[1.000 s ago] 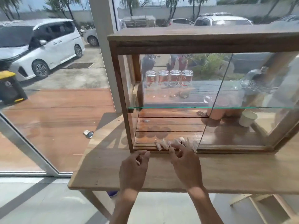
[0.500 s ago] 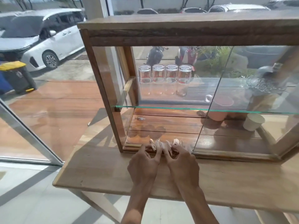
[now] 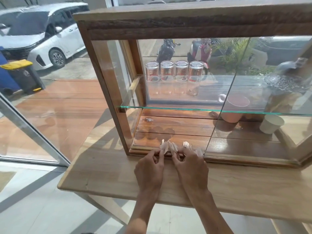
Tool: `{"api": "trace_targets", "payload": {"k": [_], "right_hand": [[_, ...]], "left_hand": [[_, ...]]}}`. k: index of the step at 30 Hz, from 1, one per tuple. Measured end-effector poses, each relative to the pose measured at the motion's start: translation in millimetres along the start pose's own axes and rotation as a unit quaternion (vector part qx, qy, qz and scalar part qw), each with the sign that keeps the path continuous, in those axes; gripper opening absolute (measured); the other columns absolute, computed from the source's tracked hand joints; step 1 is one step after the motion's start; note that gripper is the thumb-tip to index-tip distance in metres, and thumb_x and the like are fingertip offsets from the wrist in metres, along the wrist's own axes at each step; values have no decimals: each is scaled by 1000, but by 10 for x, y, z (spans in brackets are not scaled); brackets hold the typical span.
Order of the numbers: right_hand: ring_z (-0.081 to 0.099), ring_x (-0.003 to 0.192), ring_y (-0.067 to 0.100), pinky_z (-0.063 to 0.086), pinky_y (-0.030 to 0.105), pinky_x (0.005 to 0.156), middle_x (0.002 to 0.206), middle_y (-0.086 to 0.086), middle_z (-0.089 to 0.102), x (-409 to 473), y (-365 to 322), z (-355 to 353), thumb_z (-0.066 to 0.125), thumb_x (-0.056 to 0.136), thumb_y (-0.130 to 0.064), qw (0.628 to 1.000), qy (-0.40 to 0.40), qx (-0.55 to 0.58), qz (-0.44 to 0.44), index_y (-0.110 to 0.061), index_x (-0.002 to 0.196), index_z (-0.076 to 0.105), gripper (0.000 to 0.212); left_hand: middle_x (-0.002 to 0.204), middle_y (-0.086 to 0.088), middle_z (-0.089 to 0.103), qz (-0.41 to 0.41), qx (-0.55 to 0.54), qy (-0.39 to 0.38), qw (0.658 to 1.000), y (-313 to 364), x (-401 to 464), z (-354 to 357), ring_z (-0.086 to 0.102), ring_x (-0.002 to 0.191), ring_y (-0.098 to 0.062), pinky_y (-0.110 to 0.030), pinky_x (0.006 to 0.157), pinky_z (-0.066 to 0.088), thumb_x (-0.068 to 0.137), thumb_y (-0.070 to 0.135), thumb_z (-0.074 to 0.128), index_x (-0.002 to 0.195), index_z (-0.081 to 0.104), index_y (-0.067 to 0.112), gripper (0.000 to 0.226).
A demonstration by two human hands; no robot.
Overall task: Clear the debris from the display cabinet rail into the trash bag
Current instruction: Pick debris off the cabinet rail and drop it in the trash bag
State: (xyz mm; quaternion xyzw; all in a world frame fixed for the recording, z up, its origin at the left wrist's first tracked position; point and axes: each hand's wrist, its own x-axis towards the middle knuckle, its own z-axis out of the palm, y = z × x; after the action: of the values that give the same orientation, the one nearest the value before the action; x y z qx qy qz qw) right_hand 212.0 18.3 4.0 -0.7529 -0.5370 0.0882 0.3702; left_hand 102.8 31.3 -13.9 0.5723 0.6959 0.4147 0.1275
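Hands come first, both palm-down on the wooden table (image 3: 104, 168) at the cabinet's front edge. On the left hand (image 3: 149, 168) the fingers are curled and drawn close, the tips meeting in a pinch on the pale debris (image 3: 170, 146); how firmly it grips cannot be told. On the right hand (image 3: 192, 166) the fingers are a little more spread, bent down onto the same scraps, the tips touching them and the rail (image 3: 145, 152). The debris is a loose row of whitish, crumpled shreds lying along the bottom front rail of the display cabinet (image 3: 168, 24), its long axis running left to right with the rail, the individual bits standing up and pointing away from the person. It sits just left of the sliding glass pane's edge (image 3: 219, 112). Deeper in, a pink mug (image 3: 234, 108) and a white cup (image 3: 271, 124) stand on the cabinet floor at right; four upturned glasses (image 3: 174, 71) line the glass shelf (image 3: 168, 108).
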Motion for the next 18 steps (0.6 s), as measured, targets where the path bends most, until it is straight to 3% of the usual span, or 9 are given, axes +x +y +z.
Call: {"api": "trace_targets", "payload": {"k": [6,9,13,18], "right_hand": [[69,76,25,53,35,61,74,-3,69,-27,-15,50,77,83,-41,1000,17,10,-11,-27,83,76,14],[72,72,20,55,33,61,73,-6,73,-95,-57,116,73,85,-50,1000,10,12,-15,-32,93,77,20],[76,77,26,55,34,65,72,0,77,-214,-210,208,69,86,-54,1000,1,20,-7,-34,99,77,25],[68,57,24,52,34,59,51,-5,63,-505,-514,364,73,84,-52,998,-18,63,-15,-29,92,78,25]], "left_hand": [[49,11,53,14,-11,3,1000,-111,51,-111,51,48,-9,-28,51,40,88,43,68,85,75,26,18],[49,11,55,29,-19,16,999,-193,51,-219,51,46,-9,-25,47,36,87,42,70,78,74,24,20],[55,8,65,40,-15,22,999,-390,60,-422,58,49,-10,-24,49,37,88,45,68,86,77,26,20],[54,11,64,21,-50,23,998,-724,27,-912,58,50,-4,-23,51,47,86,51,66,90,76,35,19]]}}
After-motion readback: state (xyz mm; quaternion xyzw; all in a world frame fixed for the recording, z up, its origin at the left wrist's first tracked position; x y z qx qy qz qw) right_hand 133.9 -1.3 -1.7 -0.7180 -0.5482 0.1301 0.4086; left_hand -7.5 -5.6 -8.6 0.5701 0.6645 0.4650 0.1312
